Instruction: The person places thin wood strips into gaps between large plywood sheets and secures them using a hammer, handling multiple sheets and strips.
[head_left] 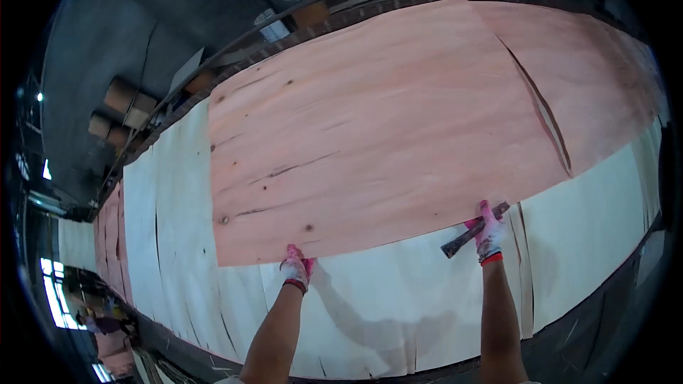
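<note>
A large pinkish wood veneer sheet (384, 121), marked with knots and short splits, lies over pale veneer sheets (405, 299). My left hand (296, 267), in a white glove with pink fingers, is closed at the pink sheet's near edge, one digit on top and the others partly hidden. Farther right, my right hand (489, 231) wears a similar glove with a red cuff. It is wrapped round a dark, flat, bar-like tool (461, 240) held slantwise, beside the same edge. I cannot tell what kind of tool it is.
Another pinkish sheet (597, 78) lies at the right, with a long dark gap (538, 103) along its left side. Boxes (121, 110) and a white container (272, 27) stand beyond the far edge. A person (103, 322) is in the distance, lower left.
</note>
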Available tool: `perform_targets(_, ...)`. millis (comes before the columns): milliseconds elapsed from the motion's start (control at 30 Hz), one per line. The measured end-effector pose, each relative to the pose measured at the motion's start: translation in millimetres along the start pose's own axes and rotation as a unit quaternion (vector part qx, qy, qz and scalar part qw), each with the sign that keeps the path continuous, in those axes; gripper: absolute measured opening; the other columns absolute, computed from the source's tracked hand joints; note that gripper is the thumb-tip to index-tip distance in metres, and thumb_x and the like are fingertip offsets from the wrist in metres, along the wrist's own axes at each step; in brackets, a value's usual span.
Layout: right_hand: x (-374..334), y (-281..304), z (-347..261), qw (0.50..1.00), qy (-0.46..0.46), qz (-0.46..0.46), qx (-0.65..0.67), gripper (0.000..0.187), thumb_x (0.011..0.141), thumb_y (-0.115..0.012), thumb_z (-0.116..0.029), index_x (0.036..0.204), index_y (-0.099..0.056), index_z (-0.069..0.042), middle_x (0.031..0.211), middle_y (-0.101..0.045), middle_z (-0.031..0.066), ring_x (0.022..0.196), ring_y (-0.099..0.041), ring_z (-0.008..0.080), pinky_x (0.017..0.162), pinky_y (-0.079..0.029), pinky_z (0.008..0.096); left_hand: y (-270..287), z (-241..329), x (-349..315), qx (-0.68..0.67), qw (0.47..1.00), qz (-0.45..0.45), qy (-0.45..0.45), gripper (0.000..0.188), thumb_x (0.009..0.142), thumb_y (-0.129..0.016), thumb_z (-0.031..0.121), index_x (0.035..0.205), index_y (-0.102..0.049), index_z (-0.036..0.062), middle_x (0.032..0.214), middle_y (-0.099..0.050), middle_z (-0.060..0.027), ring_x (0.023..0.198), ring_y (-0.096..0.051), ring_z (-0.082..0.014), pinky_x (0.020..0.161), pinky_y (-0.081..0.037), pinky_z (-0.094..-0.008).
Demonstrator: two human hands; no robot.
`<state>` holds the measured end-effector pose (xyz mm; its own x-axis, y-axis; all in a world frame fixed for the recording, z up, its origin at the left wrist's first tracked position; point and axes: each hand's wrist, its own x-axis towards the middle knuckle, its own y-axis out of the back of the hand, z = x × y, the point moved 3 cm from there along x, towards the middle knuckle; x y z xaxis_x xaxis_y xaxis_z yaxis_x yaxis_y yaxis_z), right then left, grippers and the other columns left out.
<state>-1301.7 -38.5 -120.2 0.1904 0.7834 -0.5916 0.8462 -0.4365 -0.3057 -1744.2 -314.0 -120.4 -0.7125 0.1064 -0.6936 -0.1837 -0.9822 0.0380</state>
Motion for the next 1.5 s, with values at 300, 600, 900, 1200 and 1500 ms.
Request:
perform_targets(300,11.3,1.8,2.8,0.996,-0.064,-0.060,-0.002,0.033,0.086,-0.067,-0.037,0.105,-0.056,-0.013,0.088,-0.061,0.0007,0.063,-0.059,0.0207,0.059,-0.051,0.0384,2.3,-3.9,-9.0,0.021,0.999,-0.014,-0.039,0.043,0.089,-0.059,0.048,0.108,-0.052,0.0100,0.090,-0.062,-0.0052,0.071,-0.063,-0.0182,0.060,-0.057,-0.0341)
perform_targets(600,-61.3,-32.7,-35.0,0.983,-0.078,-0.066,-0.152,0.034,0.087,-0.062,-0.049,0.084,-0.049,-0.018,0.071,-0.052,0.0000,0.054,-0.049,0.0171,0.050,-0.043,0.0338,57.7,35.9,-97.9,0.352,0.880,-0.319,0.023,0.062,0.092,-0.044,0.058,0.086,-0.063,-0.0011,0.075,-0.067,-0.0118,0.064,-0.065,-0.0193,0.064,-0.055,-0.0312)
perform_targets(900,-239.9,-19.8,86.4,0.913,0.108,-0.350,-0.181,0.033,0.095,-0.056,-0.020,0.124,-0.053,-0.005,0.105,-0.062,0.0081,0.084,-0.058,0.0153,0.073,-0.049,0.0269,400.8,-102.1,-198.5,0.157,0.949,-0.228,0.152,0.044,0.093,-0.054,0.045,0.091,-0.067,0.0024,0.075,-0.068,-0.0065,0.067,-0.065,-0.0159,0.062,-0.053,-0.0290)
perform_targets(1200,-486.3,-79.1,143.1,0.762,0.202,-0.456,-0.412,0.033,0.091,-0.061,-0.014,0.118,-0.052,0.002,0.111,-0.059,0.0176,0.090,-0.060,0.0237,0.073,-0.055,0.0366,737.2,-268.8,-331.2,-0.063,0.978,0.155,0.127,0.046,0.097,-0.035,0.038,0.087,-0.069,0.0088,0.072,-0.067,-0.0073,0.057,-0.060,-0.0186,0.055,-0.047,-0.0342)
perform_targets(1500,-749.1,49.2,364.6,0.535,-0.018,-0.703,-0.468,0.027,0.096,-0.052,-0.018,0.119,-0.053,-0.003,0.102,-0.062,0.0093,0.085,-0.060,0.0167,0.072,-0.053,0.0288,950.2,-608.8,-526.0,-0.218,0.827,0.510,0.094,0.051,0.093,-0.051,0.027,0.135,-0.030,0.0061,0.125,-0.050,-0.0188,0.106,-0.055,-0.0261,0.092,-0.047,-0.0389)
